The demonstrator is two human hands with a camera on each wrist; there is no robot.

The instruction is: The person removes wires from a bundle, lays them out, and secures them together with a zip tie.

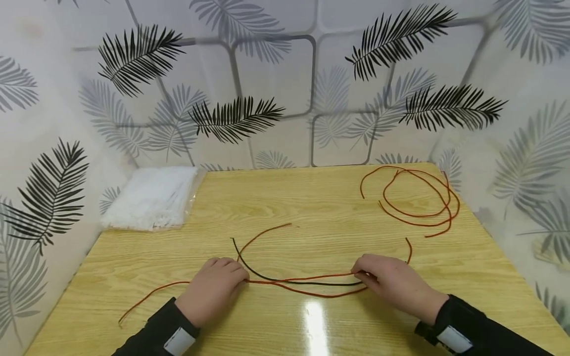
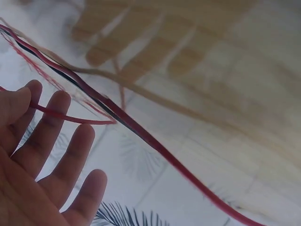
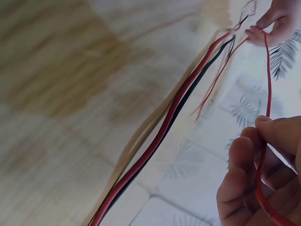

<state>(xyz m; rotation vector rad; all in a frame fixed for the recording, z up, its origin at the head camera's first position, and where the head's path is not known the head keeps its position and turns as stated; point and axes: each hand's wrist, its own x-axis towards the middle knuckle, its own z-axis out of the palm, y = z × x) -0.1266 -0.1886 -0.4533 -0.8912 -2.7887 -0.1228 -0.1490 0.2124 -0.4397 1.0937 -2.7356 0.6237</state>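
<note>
A red wire (image 1: 311, 276) runs between my two hands. My left hand (image 1: 215, 288) pinches it between thumb and index finger, with the other fingers spread in the left wrist view. My right hand (image 1: 394, 283) grips the same wire (image 3: 269, 89) with thumb and curled fingers, and its tail passes down over the palm. Beneath it, a black wire (image 1: 256, 272) and a second red wire (image 1: 327, 296) lie side by side on the table, bowing toward me. Both show together in the right wrist view, the red one (image 3: 170, 110) alongside the black one (image 3: 195, 84).
Several loops of red wire (image 1: 416, 225) lie at the table's back right. A clear plastic bag of white strips (image 1: 151, 198) sits at the back left. Behind the wooden table (image 1: 276, 198) stands a wall covering with a leaf pattern (image 1: 276, 64).
</note>
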